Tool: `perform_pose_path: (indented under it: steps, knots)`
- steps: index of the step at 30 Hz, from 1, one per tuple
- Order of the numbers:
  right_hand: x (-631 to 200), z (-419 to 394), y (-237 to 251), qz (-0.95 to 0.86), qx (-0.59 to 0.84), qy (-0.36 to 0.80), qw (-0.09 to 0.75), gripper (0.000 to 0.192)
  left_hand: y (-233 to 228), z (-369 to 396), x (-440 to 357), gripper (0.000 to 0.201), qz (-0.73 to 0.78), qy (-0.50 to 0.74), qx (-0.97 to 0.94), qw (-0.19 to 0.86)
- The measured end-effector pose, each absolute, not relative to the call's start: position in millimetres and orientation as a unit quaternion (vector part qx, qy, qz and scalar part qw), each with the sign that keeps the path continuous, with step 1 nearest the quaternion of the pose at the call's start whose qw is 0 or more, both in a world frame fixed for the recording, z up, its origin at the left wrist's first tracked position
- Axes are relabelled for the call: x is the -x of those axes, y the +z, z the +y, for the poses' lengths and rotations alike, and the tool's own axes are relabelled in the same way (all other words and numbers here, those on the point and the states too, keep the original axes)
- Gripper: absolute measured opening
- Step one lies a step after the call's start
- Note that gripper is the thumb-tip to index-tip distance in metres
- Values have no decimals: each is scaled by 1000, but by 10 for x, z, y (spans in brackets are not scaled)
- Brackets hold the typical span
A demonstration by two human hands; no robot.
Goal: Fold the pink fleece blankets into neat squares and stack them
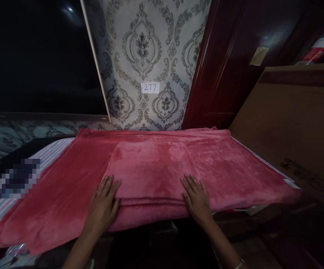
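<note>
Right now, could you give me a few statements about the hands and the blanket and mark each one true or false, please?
1. Both hands lie flat on the folded pink blanket. True.
2. The left hand grips a pair of scissors. False: it rests open on the blanket's near left corner.
3. A label on the wallpaper reads 277. True.
4. The right hand is lifted clear of the blanket. False: it presses on the near right edge.

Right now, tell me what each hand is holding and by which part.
Nothing is gripped. The left hand and right hand lie flat, fingers spread, on the near corners of the folded pink blanket.
</note>
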State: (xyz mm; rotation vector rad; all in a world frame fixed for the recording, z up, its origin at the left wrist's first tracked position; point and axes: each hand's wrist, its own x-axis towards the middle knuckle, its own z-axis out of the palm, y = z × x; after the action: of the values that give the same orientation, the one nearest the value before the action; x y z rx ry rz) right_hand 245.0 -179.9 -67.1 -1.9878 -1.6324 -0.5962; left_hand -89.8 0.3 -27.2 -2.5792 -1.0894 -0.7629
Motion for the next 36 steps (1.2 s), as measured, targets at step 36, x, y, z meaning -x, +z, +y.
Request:
perform_pose_path:
  steps: [36]
  knots:
    - [-2950, -98, 500, -561, 794, -9, 236, 46, 936, 1001, -248, 62, -408, -114, 905, -32]
